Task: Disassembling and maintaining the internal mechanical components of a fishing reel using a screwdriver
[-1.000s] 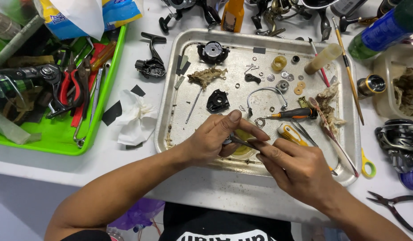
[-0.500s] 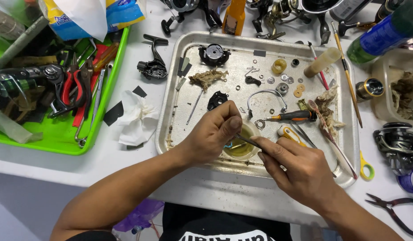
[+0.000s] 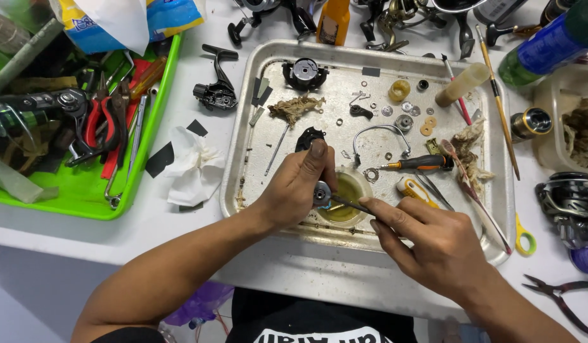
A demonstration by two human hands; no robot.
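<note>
Head view shows both hands working over a metal tray on the white surface. Left hand has its grip closed on a small round metal part, held just above a shallow cup of yellowish liquid, apparently so drips fall inside. Right hand pinches a thin tool, tip touching the part. Loose washers lie beyond, kept within the tray.

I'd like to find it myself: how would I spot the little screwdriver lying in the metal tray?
Start at the big metal tray in the middle of the table. Just right of the small dish of yellowish liquid beside the left hand, the screwdriver lies flat. Its black-and-orange handle sets it apart from the yellow-and-white tool below it.
</note>
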